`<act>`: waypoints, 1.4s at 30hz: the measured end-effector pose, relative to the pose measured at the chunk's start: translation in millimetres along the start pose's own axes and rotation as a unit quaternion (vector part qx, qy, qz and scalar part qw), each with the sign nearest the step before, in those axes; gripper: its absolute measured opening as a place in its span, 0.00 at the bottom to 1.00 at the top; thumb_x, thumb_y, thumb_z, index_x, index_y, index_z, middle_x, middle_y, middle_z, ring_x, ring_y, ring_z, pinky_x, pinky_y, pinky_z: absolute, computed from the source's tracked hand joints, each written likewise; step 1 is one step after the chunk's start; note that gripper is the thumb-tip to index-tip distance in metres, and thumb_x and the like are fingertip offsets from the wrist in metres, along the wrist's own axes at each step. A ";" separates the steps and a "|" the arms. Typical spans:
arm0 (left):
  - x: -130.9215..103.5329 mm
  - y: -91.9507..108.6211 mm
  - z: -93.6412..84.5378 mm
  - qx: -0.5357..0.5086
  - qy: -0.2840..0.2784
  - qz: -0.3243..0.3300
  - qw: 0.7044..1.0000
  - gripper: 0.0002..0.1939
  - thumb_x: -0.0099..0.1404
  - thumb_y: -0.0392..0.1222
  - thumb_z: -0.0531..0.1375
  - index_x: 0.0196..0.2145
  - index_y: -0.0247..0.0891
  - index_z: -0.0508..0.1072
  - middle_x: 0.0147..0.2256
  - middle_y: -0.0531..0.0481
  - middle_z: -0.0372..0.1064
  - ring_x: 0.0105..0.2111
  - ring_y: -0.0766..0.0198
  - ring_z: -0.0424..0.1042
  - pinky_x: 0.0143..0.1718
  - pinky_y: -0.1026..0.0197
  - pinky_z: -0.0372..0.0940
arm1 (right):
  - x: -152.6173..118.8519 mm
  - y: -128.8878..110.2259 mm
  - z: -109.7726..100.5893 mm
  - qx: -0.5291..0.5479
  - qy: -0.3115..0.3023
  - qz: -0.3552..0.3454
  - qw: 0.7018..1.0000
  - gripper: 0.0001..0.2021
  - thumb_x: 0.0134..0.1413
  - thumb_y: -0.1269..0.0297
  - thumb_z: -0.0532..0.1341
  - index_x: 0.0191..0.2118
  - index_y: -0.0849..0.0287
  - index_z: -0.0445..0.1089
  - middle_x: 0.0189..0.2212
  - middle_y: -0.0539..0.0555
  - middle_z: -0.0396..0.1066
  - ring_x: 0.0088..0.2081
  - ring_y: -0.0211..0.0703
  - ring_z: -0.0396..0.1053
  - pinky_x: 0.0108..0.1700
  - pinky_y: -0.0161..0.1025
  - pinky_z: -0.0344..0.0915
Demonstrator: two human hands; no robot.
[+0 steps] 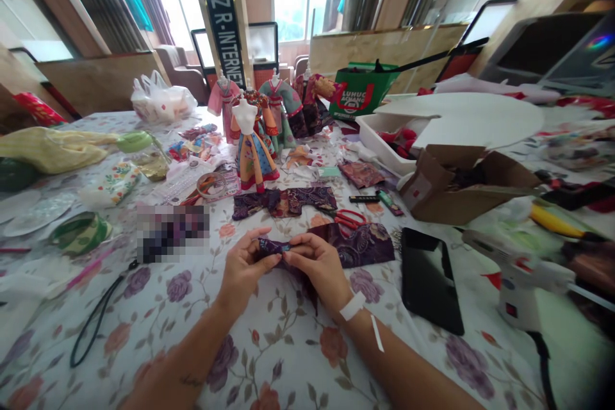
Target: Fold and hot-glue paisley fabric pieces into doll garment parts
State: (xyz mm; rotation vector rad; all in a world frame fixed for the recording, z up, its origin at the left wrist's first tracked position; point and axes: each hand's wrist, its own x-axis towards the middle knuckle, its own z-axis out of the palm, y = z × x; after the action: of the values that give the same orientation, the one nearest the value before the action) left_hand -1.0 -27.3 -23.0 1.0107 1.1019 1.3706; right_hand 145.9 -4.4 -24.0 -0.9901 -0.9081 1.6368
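- The counter (298, 359), under a flowered cloth, carries 2 cut pieces that lie flat: a dark patterned top (283, 200) and a purple panel (358, 243), with red scissors (350, 218) between them. Cutting looks done.
- About 4 dressed doll forms (253, 141) stand at the back, so several outfits seem finished.
- A glue gun (521, 275) lies at the right, unused at this moment, near a black phone (430, 278).
- The left hand (243, 272) and right hand (321, 269) meet over a small purple strip (273, 246) just above the counter; each grip is narrow, pinching 1 end between thumb and fingers.
- The strip looks folded, not yet joined to any piece, so assembly of this outfit seems to remain.
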 end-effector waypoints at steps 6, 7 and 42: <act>-3.8 4.8 1.2 0.035 0.007 0.019 0.999 0.24 0.54 0.35 0.65 0.47 0.38 0.64 0.29 0.53 0.72 0.28 0.69 0.69 0.30 0.69 0.64 | -1.9 0.3 3.5 -0.003 0.006 -0.001 1.000 0.18 0.29 0.63 0.74 0.30 0.60 0.69 0.19 0.47 0.73 0.21 0.33 0.67 0.26 0.29 0.61; -4.2 5.2 1.5 0.041 0.010 0.020 0.999 0.23 0.54 0.35 0.65 0.47 0.38 0.64 0.29 0.53 0.72 0.27 0.69 0.69 0.29 0.69 0.63 | -2.7 0.1 4.0 -0.005 0.008 -0.005 1.000 0.18 0.29 0.63 0.74 0.29 0.60 0.69 0.19 0.47 0.73 0.21 0.33 0.67 0.26 0.30 0.61; -2.9 5.2 -4.1 0.171 0.060 0.072 0.981 0.04 0.52 0.40 0.66 0.23 0.38 0.77 0.22 0.53 0.71 0.17 0.70 0.64 0.14 0.70 0.60 | -2.8 -5.3 -1.5 0.002 0.056 -0.029 0.998 0.18 0.31 0.62 0.73 0.32 0.59 0.71 0.23 0.49 0.75 0.24 0.37 0.70 0.31 0.34 0.66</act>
State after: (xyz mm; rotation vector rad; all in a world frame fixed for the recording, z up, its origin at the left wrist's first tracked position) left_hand -5.8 -30.6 -18.9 1.2893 1.4109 1.3991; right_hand 149.6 -5.6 -19.4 -1.0322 -0.8498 1.5186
